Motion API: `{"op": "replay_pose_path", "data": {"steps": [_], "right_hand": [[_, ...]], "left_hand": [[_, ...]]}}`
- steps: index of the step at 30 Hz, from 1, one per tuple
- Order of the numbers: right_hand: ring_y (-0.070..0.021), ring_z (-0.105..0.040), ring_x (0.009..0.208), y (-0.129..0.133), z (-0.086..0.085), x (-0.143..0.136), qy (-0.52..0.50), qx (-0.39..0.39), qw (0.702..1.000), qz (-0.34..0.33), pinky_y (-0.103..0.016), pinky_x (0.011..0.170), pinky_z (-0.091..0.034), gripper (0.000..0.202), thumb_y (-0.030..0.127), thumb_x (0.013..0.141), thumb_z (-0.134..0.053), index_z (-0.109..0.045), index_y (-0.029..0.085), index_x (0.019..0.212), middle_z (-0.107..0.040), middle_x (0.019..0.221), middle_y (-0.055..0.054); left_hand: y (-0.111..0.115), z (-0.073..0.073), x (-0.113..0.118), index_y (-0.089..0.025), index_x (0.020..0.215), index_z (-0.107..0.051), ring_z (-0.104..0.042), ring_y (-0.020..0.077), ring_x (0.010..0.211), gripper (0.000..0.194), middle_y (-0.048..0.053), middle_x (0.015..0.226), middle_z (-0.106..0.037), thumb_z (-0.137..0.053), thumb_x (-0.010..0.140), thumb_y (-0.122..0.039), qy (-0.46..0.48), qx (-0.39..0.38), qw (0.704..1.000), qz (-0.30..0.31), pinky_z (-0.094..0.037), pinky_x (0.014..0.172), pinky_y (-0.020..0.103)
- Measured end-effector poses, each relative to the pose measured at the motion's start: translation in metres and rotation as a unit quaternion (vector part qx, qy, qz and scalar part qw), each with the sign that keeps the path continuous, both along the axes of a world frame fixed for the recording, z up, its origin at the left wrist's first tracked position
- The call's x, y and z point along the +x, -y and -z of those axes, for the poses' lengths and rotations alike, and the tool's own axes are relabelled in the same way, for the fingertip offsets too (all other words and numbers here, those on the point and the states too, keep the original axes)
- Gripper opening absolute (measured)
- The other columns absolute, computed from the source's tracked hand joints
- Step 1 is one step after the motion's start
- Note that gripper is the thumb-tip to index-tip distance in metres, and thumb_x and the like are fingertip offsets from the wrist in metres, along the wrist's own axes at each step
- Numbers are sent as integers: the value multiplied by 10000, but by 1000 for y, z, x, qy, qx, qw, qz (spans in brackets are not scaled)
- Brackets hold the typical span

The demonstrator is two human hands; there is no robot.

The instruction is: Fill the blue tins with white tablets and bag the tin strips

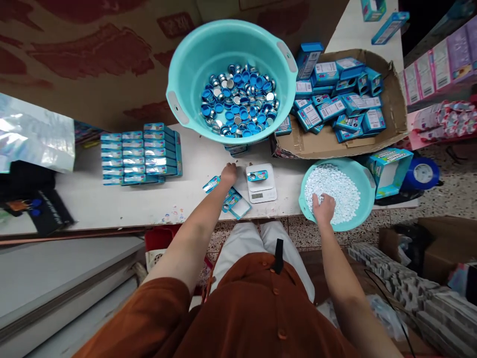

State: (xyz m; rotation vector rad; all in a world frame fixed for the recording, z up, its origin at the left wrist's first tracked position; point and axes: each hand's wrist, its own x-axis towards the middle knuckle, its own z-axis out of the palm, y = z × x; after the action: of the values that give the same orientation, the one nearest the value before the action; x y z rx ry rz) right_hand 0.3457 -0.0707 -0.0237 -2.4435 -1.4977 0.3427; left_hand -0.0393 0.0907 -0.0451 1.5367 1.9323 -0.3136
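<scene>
My left hand [228, 175] rests low over the white table, its fingers curled together and their tips hidden. By its wrist lie small blue printed boxes [231, 199], one with a pale open side. Just right of it is a white scale [262, 195] with a blue printed packet [258, 176] lying on its plate. My right hand [325, 208] is inside a turquoise basin [369, 199], over small white tablets [345, 191]. Its thumb stands apart from the fingers, and I see nothing held between them.
A large turquoise tub [186, 64] of blue-and-silver caps stands behind the scale. Stacked blue boxes [139, 154] are at the left. A cardboard tray [393, 114] of blue boxes lies behind the basin. An open blue box [389, 171] and blue tape roll [423, 173] flank it.
</scene>
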Motion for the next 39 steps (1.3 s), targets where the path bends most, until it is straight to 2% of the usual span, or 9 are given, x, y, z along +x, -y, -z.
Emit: {"op": "replay_pose_path", "data": {"steps": [6, 11, 17, 19, 22, 25, 28, 34, 39], "right_hand": [[-224, -500, 840, -6, 0, 6, -32, -25, 999, -36, -332, 728, -353, 425, 557, 895, -333, -547, 190, 871, -573, 891, -105], [-171, -456, 625, -6, -12, 14, -47, -38, 997, -41, -297, 607, -294, 498, 575, 899, -297, -522, 213, 640, -557, 655, -51], [-141, -445, 539, -8, -30, 26, -203, 19, 973, 107, -283, 533, -309, 515, 659, 793, -453, -550, 199, 583, -526, 544, -16], [-112, -388, 453, -12, -33, 28, -331, 47, 916, 219, -261, 451, -282, 486, 658, 768, -494, -536, 200, 610, -444, 483, 30], [-66, -268, 347, -19, -39, 31, -543, 57, 760, 353, -210, 346, -190, 379, 561, 814, -506, -499, 210, 674, -348, 449, 89], [-45, -263, 314, -24, -45, 34, -702, 34, 592, 394, -161, 304, -193, 259, 374, 898, -439, -480, 206, 705, -353, 453, 97], [-40, -330, 317, -27, -48, 32, -776, 19, 477, 412, -137, 291, -239, 246, 262, 927, -351, -473, 202, 721, -415, 484, 75], [-37, -378, 337, -35, -51, 20, -823, 30, 384, 417, -127, 282, -247, 270, 231, 943, -292, -455, 199, 731, -428, 513, 64], [-44, -379, 345, -41, -53, 14, -829, 31, 380, 410, -128, 275, -237, 273, 242, 947, -281, -446, 202, 734, -421, 520, 62]], "left_hand": [[-3, -3, 1, -103, 1198, -426, -591, 311, 1005, 472, 211, 1200, -484, -588, 761, -179, -32, 20, 999, -30, -467, 740, 348], [-14, 4, 13, -129, 1199, -442, -592, 278, 1007, 403, 186, 1203, -498, -531, 835, -280, 1, 83, 993, -88, -460, 785, 351], [-25, 11, 18, -118, 1018, -581, -586, 304, 999, 213, 190, 1069, -593, -488, 841, -192, 18, 97, 990, -98, -447, 790, 372], [-24, 5, 16, -117, 971, -603, -591, 296, 979, 186, 180, 1027, -620, -501, 834, -188, 21, 99, 990, -100, -446, 791, 365], [-10, -12, 14, -142, 970, -610, -601, 244, 947, 197, 127, 988, -648, -461, 871, -224, 56, 152, 981, -105, -451, 806, 335], [19, -33, 19, -164, 988, -599, -608, 190, 868, 217, 80, 941, -653, -446, 892, -285, 159, 259, 945, -119, -470, 790, 303], [46, -49, 32, -172, 958, -600, -597, 168, 832, 192, 69, 930, -633, -478, 885, -302, 225, 331, 910, -110, -480, 775, 293], [61, -61, 50, -181, 902, -593, -569, 171, 833, 139, 64, 895, -608, -491, 891, -274, 217, 364, 904, -53, -467, 769, 300], [64, -64, 51, -200, 922, -592, -535, 199, 932, 142, 61, 920, -616, -475, 906, -280, 187, 373, 908, 21, -430, 864, 345]]}}
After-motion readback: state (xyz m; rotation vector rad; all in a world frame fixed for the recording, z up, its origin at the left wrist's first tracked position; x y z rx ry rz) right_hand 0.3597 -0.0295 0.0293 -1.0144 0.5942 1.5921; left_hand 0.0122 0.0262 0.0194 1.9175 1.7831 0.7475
